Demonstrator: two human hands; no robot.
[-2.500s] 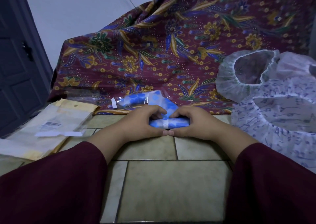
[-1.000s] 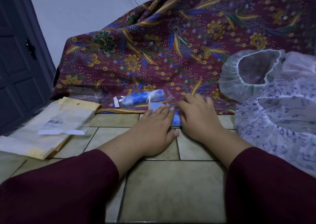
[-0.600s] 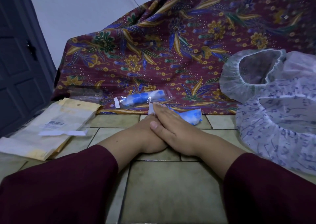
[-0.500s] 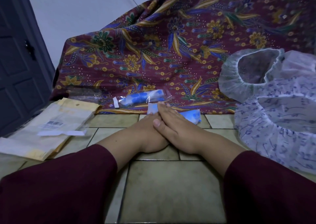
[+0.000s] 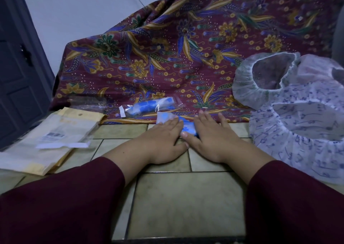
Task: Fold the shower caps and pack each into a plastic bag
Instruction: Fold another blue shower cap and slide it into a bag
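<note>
A folded blue-and-white shower cap (image 5: 186,127) lies on the tiled floor at the edge of the patterned cloth. My left hand (image 5: 163,141) presses flat on its left part, fingers straight. My right hand (image 5: 208,137) lies flat over its right part, so most of the cap is hidden. Just behind, a packed blue cap in a clear plastic bag (image 5: 152,106) lies on the cloth. Unfolded caps sit at the right: a white one with blue notes (image 5: 301,132) and a pale green one (image 5: 247,87) behind it.
A batik cloth (image 5: 186,48) drapes over the back. Clear plastic bags (image 5: 87,102) lie at its left foot. Yellow padded envelopes (image 5: 52,137) lie on the floor at left. A dark door (image 5: 16,76) stands at far left.
My right hand, which lay across my left hand, has moved right. Both hands now press side by side on the folded cap.
</note>
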